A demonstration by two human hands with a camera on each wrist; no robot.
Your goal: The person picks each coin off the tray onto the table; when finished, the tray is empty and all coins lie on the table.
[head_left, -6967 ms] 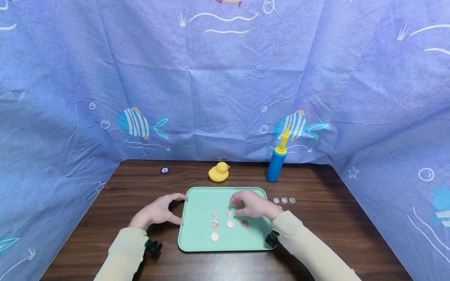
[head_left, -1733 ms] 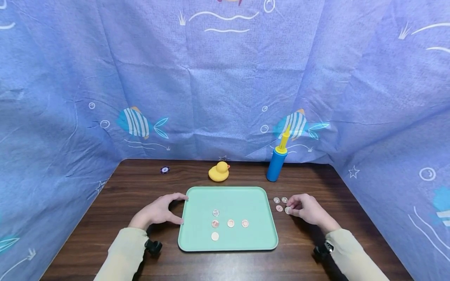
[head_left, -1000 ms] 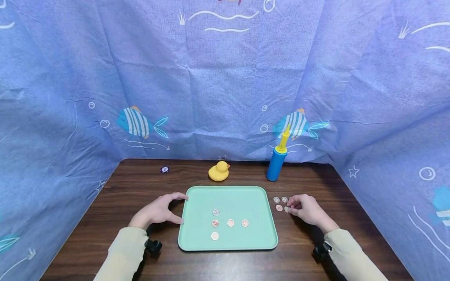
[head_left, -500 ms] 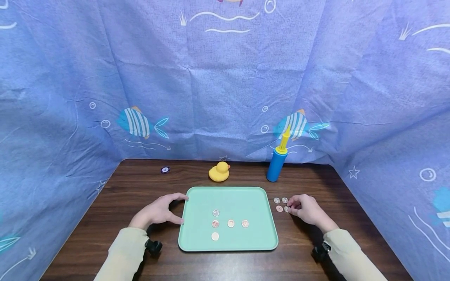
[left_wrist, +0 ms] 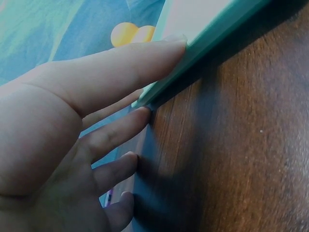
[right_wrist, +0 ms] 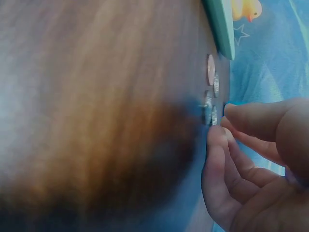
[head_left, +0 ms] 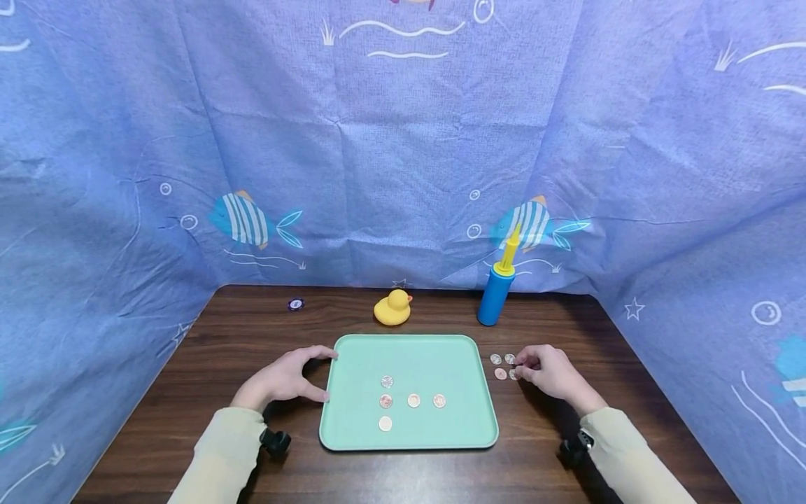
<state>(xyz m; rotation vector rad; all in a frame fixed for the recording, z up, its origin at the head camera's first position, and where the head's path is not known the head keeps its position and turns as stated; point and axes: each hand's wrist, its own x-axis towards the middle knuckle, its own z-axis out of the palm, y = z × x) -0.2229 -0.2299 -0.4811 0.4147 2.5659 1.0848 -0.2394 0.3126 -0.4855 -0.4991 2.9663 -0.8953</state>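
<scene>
The right hand (head_left: 549,371) is resting on the table (head_left: 252,336) just off the tray's 3 o'clock edge, its thumb and forefinger pinching a coin (head_left: 514,374) that is lying on the wood; in the right wrist view the fingertips (right_wrist: 227,110) are closing on that coin (right_wrist: 213,115) from both sides. Three more coins (head_left: 502,364) are lying touching or just beside it, at the hand's 9 o'clock. The left hand (head_left: 283,379) is gripping the tray (head_left: 453,364) at its 9 o'clock rim, thumb lying along the edge and fingers curling at the corner, as the left wrist view shows with the thumb (left_wrist: 120,72) pressing the green rim (left_wrist: 212,38). Five coins (head_left: 412,400) are sitting inside the tray, toward its 6 o'clock half. A yellow duck (head_left: 392,308) and a blue pump (head_left: 496,290) are standing at the tray's 12 and 1 o'clock, near the blue fish cloth (head_left: 403,154).
</scene>
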